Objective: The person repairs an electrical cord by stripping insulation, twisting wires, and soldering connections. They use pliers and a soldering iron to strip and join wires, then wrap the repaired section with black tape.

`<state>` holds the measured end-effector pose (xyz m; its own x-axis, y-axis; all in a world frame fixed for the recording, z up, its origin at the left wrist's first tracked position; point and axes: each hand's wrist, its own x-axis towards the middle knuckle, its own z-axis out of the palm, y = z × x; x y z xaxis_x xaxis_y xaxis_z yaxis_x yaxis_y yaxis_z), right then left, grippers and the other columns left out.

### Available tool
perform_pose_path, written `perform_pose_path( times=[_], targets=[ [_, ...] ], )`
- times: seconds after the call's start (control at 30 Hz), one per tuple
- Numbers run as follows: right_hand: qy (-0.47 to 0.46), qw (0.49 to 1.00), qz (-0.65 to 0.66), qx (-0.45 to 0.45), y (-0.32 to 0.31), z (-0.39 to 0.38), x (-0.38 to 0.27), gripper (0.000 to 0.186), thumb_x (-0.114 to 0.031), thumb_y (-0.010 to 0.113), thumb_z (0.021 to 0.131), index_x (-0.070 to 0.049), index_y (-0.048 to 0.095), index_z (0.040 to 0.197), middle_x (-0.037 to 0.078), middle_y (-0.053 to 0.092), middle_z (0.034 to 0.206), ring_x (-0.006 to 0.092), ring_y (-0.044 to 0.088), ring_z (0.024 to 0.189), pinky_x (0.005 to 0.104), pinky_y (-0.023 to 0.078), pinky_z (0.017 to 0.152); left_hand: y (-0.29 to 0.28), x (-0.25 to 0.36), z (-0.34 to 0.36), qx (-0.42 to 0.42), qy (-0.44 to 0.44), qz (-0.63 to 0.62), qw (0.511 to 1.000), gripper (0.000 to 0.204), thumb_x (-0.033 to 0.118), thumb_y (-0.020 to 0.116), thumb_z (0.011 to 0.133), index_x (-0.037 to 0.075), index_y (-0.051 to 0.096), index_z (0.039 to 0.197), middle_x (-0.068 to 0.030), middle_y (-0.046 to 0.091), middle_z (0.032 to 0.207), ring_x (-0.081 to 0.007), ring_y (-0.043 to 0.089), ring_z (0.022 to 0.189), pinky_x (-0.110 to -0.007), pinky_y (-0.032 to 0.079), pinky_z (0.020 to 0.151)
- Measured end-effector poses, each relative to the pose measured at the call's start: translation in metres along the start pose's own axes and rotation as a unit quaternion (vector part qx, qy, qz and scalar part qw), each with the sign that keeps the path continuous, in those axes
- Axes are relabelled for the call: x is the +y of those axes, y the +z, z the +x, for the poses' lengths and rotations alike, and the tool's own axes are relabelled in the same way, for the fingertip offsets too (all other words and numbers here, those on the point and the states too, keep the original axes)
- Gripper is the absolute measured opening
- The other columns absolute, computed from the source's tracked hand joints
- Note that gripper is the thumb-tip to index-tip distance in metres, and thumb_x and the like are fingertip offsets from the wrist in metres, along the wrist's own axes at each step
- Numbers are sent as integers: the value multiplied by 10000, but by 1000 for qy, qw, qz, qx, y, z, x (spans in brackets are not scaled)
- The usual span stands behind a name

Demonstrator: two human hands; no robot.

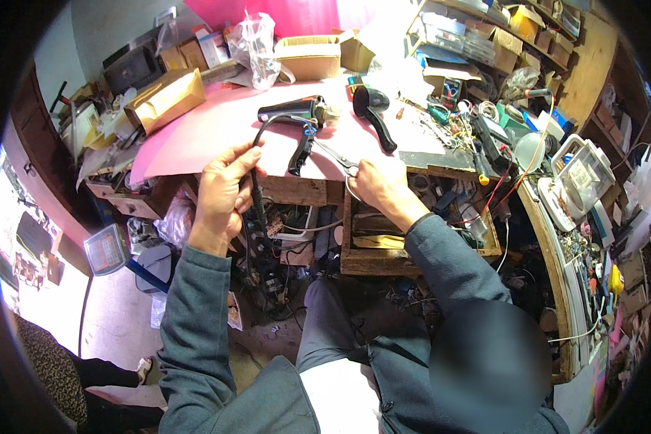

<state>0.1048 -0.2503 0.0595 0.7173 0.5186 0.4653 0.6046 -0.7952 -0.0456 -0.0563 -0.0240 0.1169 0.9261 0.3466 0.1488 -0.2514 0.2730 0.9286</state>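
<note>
We note the left hand clamped on a black power cord; the right hand grips steel scissors over the pink-covered table.

2 hair dryers, 1 scissors (3 cardboard boxes).

Cluttered wooden workbench under a pink sheet. On the sheet: a black hair dryer, a second dismantled hair dryer with black cord, loose black handle shell, brown paper package, cardboard box, crumpled clear plastic bag. At the right end, tangled wires and small tools.
</note>
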Motion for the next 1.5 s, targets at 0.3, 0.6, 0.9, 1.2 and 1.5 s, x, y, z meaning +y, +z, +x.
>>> perform_pose_path(
  times=[0.3, 0.6, 0.9, 1.2, 1.5],
  targets=[
    [-54, 998, 20, 24, 15, -1, 10, 183, -191, 676, 740, -13, 705, 710, 180, 657, 642, 322, 681, 600, 407, 548, 589, -4, -8, -4, -3, -7, 8, 1000, 228, 112, 618, 972, 25, 652, 1180, -24, 660, 733, -1, 360, 370, -164, 235, 324],
    [1, 999, -36, 30, -6, -10, 13, 205, -246, 709, 744, -42, 721, 736, 174, 667, 659, 334, 699, 651, 428, 559, 619, -9, -20, -12, -9, -23, 17, 1000, 232, 165, 632, 981, 28, 673, 1163, -15, 649, 740, 5, 346, 374, -165, 216, 330],
    [130, 978, 109, -118, -32, -39, 45, 420, -442, 679, 767, -25, 717, 792, 207, 647, 704, 352, 680, 715, 432, 523, 654, -20, -57, -37, -30, -6, 37, 999, 236, 172, 640, 984, 35, 678, 1172, -42, 669, 753, -3, 388, 411, -160, 240, 357],
    [221, 759, 585, -182, -60, -69, 95, 330, -347, 747, 872, -81, 599, 747, 43, 641, 643, 122, 605, 529, 255, 445, 486, -16, -77, -84, -98, 115, 249, 957, 181, 26, 729, 873, -25, 730, 1046, -58, 688, 832, -110, 636, 770, -236, 495, 703],
    [200, 638, 731, -138, -49, -85, 25, 336, -52, 787, 801, -97, 454, 799, 138, 693, 826, 213, 721, 729, 284, 561, 576, 10, -109, -120, -225, 221, 357, 879, 281, 18, 782, 791, 64, 748, 1066, -100, 695, 829, -196, 667, 666, -278, 509, 565]
  ],
)
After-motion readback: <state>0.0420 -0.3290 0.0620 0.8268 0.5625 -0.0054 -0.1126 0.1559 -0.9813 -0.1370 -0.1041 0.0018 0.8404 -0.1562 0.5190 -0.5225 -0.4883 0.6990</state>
